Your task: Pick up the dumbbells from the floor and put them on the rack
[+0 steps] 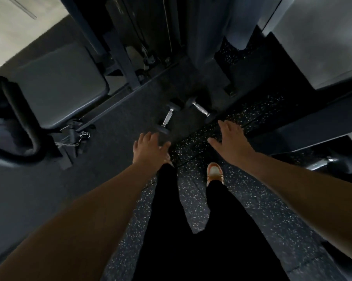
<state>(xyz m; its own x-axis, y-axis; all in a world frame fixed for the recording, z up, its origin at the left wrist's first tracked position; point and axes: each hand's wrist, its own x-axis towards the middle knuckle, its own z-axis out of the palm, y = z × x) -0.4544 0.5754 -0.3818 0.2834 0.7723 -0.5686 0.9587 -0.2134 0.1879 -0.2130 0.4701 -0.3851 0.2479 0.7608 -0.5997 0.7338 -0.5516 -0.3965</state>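
Chrome-handled dumbbells [186,114] between padded bench [63,86] and dark frame [292,116].

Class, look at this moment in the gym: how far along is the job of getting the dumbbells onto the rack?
Done: nothing yet. Both dumbbells, the left dumbbell and the right dumbbell, lie on the floor. In hand: nothing; the left hand and right hand are open, stretched towards them. Left: grasping, lifting and racking both.

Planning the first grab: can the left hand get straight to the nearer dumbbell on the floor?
Probably yes. The left hand is open, empty, just short of the left dumbbell; nothing lies between them.
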